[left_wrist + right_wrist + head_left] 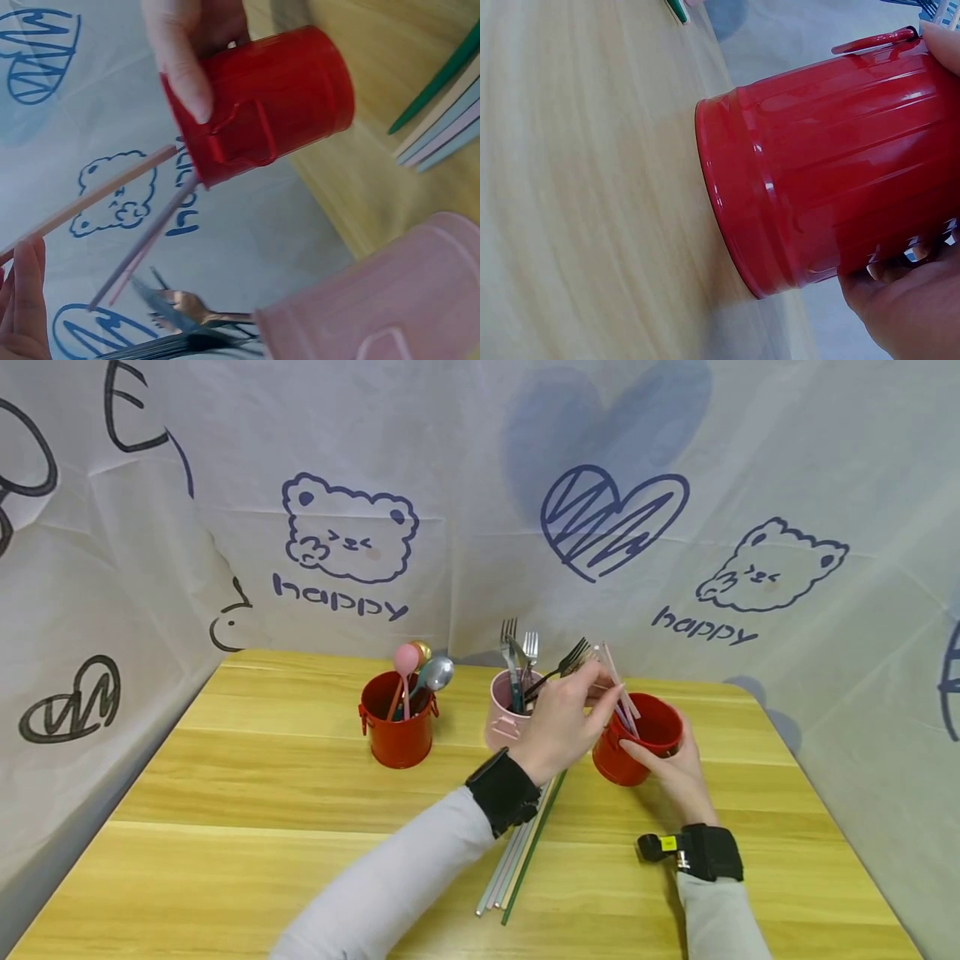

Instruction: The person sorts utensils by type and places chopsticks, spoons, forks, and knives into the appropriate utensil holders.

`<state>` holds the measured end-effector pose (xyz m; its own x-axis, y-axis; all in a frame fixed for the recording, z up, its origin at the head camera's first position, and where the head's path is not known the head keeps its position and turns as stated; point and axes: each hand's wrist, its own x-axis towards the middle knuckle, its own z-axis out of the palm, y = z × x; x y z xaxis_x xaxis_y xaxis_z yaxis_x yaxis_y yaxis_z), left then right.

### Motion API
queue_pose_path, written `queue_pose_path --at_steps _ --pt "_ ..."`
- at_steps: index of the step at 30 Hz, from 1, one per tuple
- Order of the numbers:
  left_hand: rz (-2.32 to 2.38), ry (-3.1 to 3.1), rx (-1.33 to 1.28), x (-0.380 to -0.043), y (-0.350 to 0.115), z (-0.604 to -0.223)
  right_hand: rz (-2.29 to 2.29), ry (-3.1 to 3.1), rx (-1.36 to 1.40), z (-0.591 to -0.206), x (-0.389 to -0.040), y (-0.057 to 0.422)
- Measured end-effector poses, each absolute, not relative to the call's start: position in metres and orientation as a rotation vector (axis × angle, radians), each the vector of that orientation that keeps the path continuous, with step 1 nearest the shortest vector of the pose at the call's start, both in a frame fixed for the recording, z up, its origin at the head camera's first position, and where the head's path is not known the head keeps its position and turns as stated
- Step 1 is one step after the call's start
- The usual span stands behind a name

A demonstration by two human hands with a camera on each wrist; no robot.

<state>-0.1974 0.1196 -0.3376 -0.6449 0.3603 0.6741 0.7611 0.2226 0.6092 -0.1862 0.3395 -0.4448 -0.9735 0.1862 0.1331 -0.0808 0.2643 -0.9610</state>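
Observation:
My left hand point(561, 727) pinches a pink chopstick point(97, 196) at the mouth of the right-hand red bucket point(626, 762). Two thin chopsticks, one purple point(146, 241) and one pink, stand in that bucket and lean over its rim. From the right side, my right hand point(681, 777) grips the bucket, its thumb near the rim. Several more chopsticks point(522, 852), green, cream, pink and pale blue, lie side by side on the table below my left wrist. The far end of the held chopstick is partly hidden by fingers in the head view.
Left of the red bucket is a pink bucket point(501, 720) with several forks point(513, 652), partly behind my left hand. Farther left, another red bucket point(401, 745) holds several spoons point(407, 660). A drawn-on white cloth point(480, 552) hangs behind the wooden table point(262, 827).

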Motion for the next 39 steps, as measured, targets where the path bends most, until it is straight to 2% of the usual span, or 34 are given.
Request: queue_pose_path --at_steps 8,17,39 --pt "-1.327 -2.271 -0.986 -0.2 0.122 -0.351 1.816 -2.276 -0.111 -0.446 -0.186 0.339" --pt "-1.002 -2.508 -0.906 -0.2 0.122 -0.355 1.795 -2.278 -0.082 -0.444 -0.186 0.338" --pt "-0.776 -2.628 -1.173 -0.193 0.097 -0.385 1.819 -2.277 -0.12 -0.445 -0.185 0.339"
